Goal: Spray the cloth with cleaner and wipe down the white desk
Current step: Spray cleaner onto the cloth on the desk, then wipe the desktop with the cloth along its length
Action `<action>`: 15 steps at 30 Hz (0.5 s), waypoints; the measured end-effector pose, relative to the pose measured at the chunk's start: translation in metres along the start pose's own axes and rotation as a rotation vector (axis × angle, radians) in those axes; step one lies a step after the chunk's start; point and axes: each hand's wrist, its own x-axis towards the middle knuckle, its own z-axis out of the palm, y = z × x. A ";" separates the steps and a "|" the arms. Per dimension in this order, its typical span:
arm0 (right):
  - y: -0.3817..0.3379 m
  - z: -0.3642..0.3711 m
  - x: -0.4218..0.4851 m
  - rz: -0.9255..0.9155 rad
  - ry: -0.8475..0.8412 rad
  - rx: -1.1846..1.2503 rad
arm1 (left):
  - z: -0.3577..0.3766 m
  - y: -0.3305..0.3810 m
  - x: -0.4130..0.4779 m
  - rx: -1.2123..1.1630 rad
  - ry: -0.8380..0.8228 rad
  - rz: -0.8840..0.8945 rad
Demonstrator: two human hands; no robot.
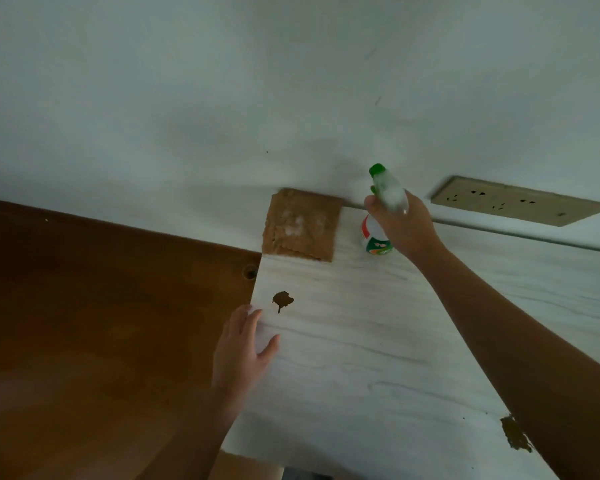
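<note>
A brown cloth (302, 225) lies flat at the far left corner of the white desk (378, 341), against the wall, with whitish foam patches on it. My right hand (400, 223) grips a spray bottle (378, 242) with a green nozzle just right of the cloth; the bottle's base is at the desk surface. My left hand (243, 344) rests with straight fingers on the desk's left edge, close to a brown stain (282, 300).
A brown wooden surface (101, 323) adjoins the desk on the left, with a round hole near the desk edge. A beige socket strip (518, 200) is on the wall at right. A chipped brown patch (516, 434) marks the desk's near right edge.
</note>
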 end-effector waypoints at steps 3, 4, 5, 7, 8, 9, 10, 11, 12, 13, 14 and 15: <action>0.008 -0.006 0.004 0.011 0.036 -0.056 | 0.002 -0.005 -0.003 0.066 -0.051 0.020; 0.012 -0.008 0.003 0.030 0.051 -0.056 | 0.002 -0.005 -0.005 0.081 -0.060 0.022; 0.016 -0.009 0.002 0.055 0.069 -0.035 | 0.003 -0.004 -0.007 0.092 -0.063 0.026; 0.024 -0.012 -0.002 0.083 0.105 0.031 | 0.004 -0.001 -0.008 0.090 -0.062 0.029; 0.030 -0.012 -0.004 0.074 0.117 0.047 | 0.004 0.000 -0.009 0.083 -0.064 0.025; 0.034 -0.011 -0.005 0.060 0.127 0.061 | 0.004 0.001 -0.009 0.080 -0.063 0.025; 0.037 -0.010 -0.008 0.048 0.140 0.082 | 0.005 0.001 -0.009 0.085 -0.059 0.026; 0.040 -0.008 -0.009 0.043 0.159 0.106 | 0.005 0.000 -0.009 0.094 -0.055 0.029; 0.042 -0.006 -0.009 0.049 0.183 0.121 | 0.005 0.000 -0.009 0.103 -0.056 0.032; 0.044 -0.004 -0.010 0.070 0.204 0.116 | 0.006 -0.001 -0.009 0.107 -0.057 0.040; 0.046 -0.002 -0.011 0.099 0.213 0.098 | 0.006 -0.001 -0.010 0.107 -0.056 0.046; 0.048 0.001 -0.012 0.127 0.210 0.072 | 0.006 -0.001 -0.010 0.104 -0.050 0.052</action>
